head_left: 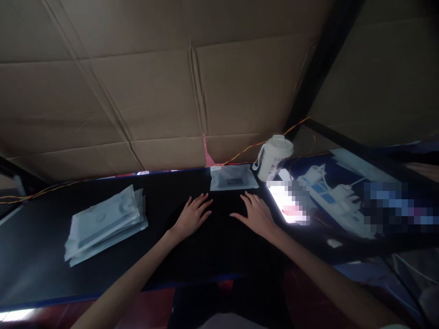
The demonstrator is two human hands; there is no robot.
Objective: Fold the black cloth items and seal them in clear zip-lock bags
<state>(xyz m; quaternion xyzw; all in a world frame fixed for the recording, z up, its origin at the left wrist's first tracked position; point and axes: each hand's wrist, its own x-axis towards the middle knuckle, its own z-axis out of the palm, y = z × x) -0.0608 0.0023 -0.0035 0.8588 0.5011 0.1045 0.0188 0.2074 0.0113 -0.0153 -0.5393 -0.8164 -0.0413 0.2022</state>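
Both hands rest palm down on a black table [212, 246]. My left hand [192, 216] has its fingers spread and holds nothing. To its left lies a stack of frosted plastic bags [103, 219], with dim contents. My right hand [256, 214] is also spread and holds nothing. Just beyond both hands, near the table's back edge, is one flat frosted bag [231, 177] with a dark item inside. A phone with a bright screen [286, 201] lies right of my right hand, partly blurred out.
A white lidded cup with a handle [275, 157] stands behind the phone. Cardboard [154, 91] rises along the back. White and blue pieces [329, 196] lie at the right, near a dark metal frame [363, 153]. A thin orange-yellow wire crosses behind the cup.
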